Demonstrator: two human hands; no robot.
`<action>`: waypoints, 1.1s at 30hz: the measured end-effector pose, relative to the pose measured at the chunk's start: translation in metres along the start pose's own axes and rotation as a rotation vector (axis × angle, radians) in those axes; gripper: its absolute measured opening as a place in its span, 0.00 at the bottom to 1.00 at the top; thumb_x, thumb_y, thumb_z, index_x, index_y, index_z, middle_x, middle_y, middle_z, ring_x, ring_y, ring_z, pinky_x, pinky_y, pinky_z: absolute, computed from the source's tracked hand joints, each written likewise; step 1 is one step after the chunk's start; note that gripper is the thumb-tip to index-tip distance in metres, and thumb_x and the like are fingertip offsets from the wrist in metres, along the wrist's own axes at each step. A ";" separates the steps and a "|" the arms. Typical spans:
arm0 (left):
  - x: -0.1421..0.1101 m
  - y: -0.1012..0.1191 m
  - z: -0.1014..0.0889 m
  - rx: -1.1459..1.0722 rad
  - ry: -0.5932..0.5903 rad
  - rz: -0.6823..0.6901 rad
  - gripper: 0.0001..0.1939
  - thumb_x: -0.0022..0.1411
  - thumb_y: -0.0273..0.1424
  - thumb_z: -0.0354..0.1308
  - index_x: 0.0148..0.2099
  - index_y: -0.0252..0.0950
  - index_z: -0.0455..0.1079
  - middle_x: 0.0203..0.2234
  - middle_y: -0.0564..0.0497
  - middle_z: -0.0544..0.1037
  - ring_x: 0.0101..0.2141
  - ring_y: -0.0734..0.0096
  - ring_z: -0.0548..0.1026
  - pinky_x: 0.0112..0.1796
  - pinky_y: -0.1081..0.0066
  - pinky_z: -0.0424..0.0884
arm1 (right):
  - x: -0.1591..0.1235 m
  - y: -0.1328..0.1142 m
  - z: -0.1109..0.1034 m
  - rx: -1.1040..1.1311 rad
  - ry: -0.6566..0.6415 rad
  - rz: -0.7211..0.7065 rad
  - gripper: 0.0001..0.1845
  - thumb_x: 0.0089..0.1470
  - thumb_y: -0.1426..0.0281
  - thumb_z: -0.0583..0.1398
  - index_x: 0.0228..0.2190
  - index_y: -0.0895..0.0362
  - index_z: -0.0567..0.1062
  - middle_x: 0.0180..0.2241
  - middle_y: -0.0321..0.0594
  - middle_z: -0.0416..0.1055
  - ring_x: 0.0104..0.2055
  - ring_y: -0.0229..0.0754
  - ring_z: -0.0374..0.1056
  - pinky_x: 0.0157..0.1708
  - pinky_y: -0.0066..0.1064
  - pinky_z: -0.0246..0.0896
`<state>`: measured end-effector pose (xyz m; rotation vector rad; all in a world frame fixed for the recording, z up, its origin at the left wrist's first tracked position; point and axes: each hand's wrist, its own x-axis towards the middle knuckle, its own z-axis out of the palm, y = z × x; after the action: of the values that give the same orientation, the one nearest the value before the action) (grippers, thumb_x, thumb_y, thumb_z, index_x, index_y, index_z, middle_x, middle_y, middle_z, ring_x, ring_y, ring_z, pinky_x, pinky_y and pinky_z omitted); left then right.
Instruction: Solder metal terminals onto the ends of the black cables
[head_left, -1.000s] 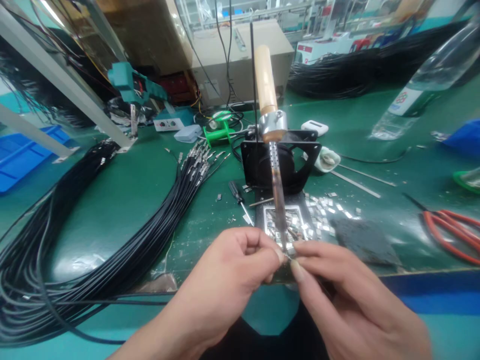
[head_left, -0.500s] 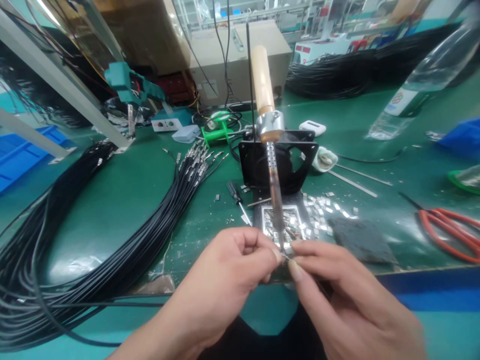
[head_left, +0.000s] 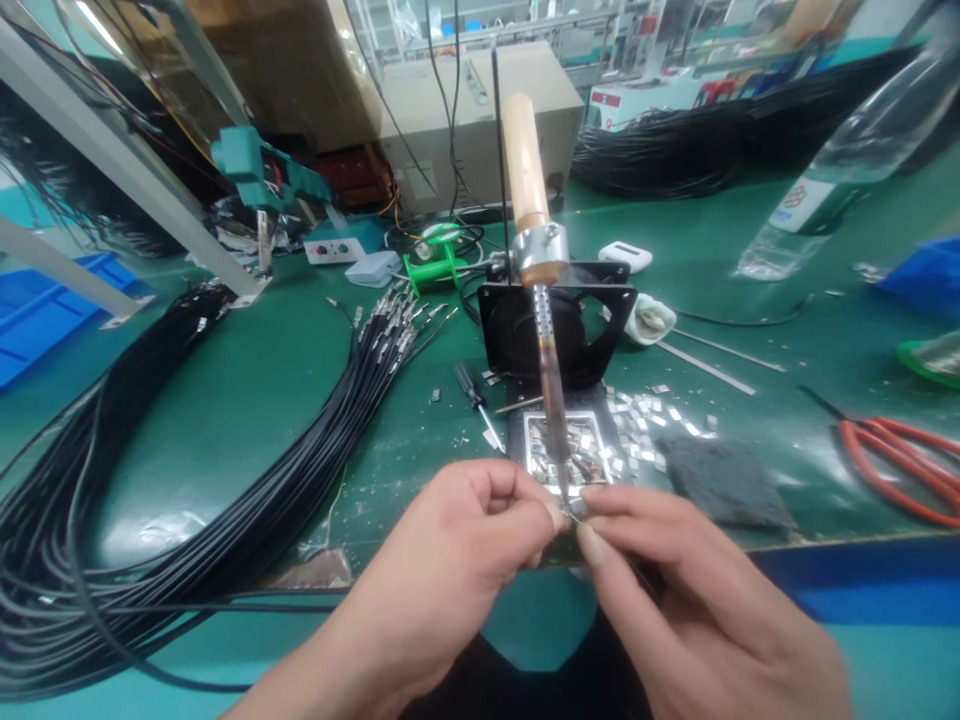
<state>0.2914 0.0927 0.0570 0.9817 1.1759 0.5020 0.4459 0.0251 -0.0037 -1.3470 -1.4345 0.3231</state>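
A soldering iron (head_left: 551, 400) with a wooden handle stands fixed above the bench, its tip pointing down between my hands. My left hand (head_left: 487, 530) is closed in a pinch just left of the tip; what it holds is tiny and mostly hidden by the fingers. From the right, my right hand (head_left: 675, 570) pinches a thin silvery solder wire (head_left: 574, 518), whose end reaches the iron's tip. Right behind the fingers lies a small white-rimmed tray (head_left: 527, 450) of little metal parts. A black fan frame (head_left: 615, 320) stands behind the iron.
A thick bundle of black cables (head_left: 300, 470) with metal ends curves across the left. Loose metal pieces (head_left: 637, 430), a dark flat block (head_left: 724, 480) and red-handled scissors (head_left: 885, 460) lie rightward. A screwdriver (head_left: 471, 388) sits left of the tray; a plastic bottle (head_left: 840, 170) stands back right.
Both hands stay at the iron's tip, almost still. My left hand has lowered very slightly, and the solder wire shows a little more clearly.
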 end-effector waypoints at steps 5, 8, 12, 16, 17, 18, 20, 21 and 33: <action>0.001 0.003 0.001 -0.020 -0.023 0.015 0.07 0.54 0.30 0.62 0.29 0.33 0.68 0.20 0.58 0.63 0.21 0.82 0.54 0.23 0.74 0.47 | 0.001 -0.002 0.000 -0.007 0.027 0.010 0.07 0.61 0.75 0.65 0.36 0.49 0.77 0.44 0.26 0.79 0.42 0.26 0.77 0.50 0.12 0.68; 0.001 0.004 0.001 -0.021 -0.030 0.028 0.06 0.55 0.29 0.62 0.29 0.33 0.69 0.20 0.58 0.64 0.21 0.82 0.55 0.23 0.74 0.48 | 0.002 -0.003 0.000 -0.005 0.018 0.026 0.07 0.60 0.74 0.65 0.36 0.49 0.77 0.44 0.25 0.79 0.42 0.26 0.77 0.48 0.12 0.69; 0.002 0.004 0.000 -0.028 -0.035 0.030 0.06 0.54 0.28 0.62 0.29 0.33 0.69 0.20 0.58 0.64 0.21 0.82 0.55 0.23 0.74 0.47 | 0.002 -0.002 -0.001 -0.002 0.022 0.029 0.06 0.61 0.74 0.65 0.36 0.49 0.77 0.44 0.25 0.79 0.41 0.27 0.77 0.48 0.14 0.70; 0.001 0.005 0.000 -0.038 -0.035 0.027 0.05 0.54 0.28 0.62 0.29 0.33 0.68 0.20 0.59 0.63 0.21 0.82 0.55 0.23 0.73 0.47 | 0.001 -0.003 -0.001 -0.012 0.022 0.021 0.06 0.60 0.74 0.65 0.35 0.50 0.78 0.44 0.28 0.80 0.40 0.30 0.78 0.46 0.17 0.73; 0.001 0.005 0.000 -0.039 -0.036 0.028 0.05 0.54 0.28 0.62 0.29 0.33 0.68 0.20 0.59 0.63 0.21 0.82 0.55 0.23 0.73 0.47 | 0.001 -0.003 -0.001 -0.013 0.019 0.020 0.06 0.60 0.74 0.65 0.35 0.50 0.78 0.44 0.29 0.80 0.40 0.31 0.78 0.46 0.17 0.73; 0.001 0.005 0.001 -0.039 -0.035 0.029 0.06 0.55 0.28 0.62 0.29 0.33 0.68 0.20 0.59 0.63 0.21 0.82 0.55 0.23 0.73 0.47 | 0.001 -0.003 -0.001 -0.015 0.018 0.019 0.06 0.60 0.74 0.66 0.35 0.50 0.78 0.43 0.29 0.80 0.40 0.31 0.78 0.46 0.17 0.73; 0.000 0.006 0.001 -0.036 -0.040 0.033 0.06 0.55 0.28 0.62 0.29 0.33 0.68 0.20 0.58 0.63 0.21 0.82 0.55 0.23 0.73 0.47 | 0.000 -0.004 -0.001 -0.007 0.020 0.020 0.06 0.60 0.74 0.66 0.35 0.50 0.78 0.43 0.29 0.80 0.40 0.31 0.78 0.46 0.17 0.73; 0.000 0.006 0.001 -0.034 -0.040 0.035 0.06 0.56 0.28 0.62 0.29 0.33 0.68 0.20 0.58 0.63 0.21 0.82 0.55 0.23 0.73 0.47 | 0.000 -0.004 -0.001 0.000 0.026 0.018 0.06 0.60 0.74 0.66 0.36 0.50 0.78 0.44 0.29 0.80 0.40 0.31 0.78 0.46 0.17 0.73; 0.000 0.005 -0.001 0.017 -0.012 0.026 0.07 0.56 0.29 0.62 0.29 0.33 0.68 0.20 0.59 0.62 0.22 0.81 0.54 0.24 0.73 0.49 | 0.003 -0.004 -0.002 -0.002 0.003 0.007 0.06 0.60 0.75 0.65 0.35 0.50 0.78 0.44 0.29 0.80 0.41 0.30 0.78 0.46 0.16 0.72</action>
<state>0.2915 0.0950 0.0609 1.0144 1.1600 0.5063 0.4461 0.0251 0.0017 -1.3533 -1.4288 0.3244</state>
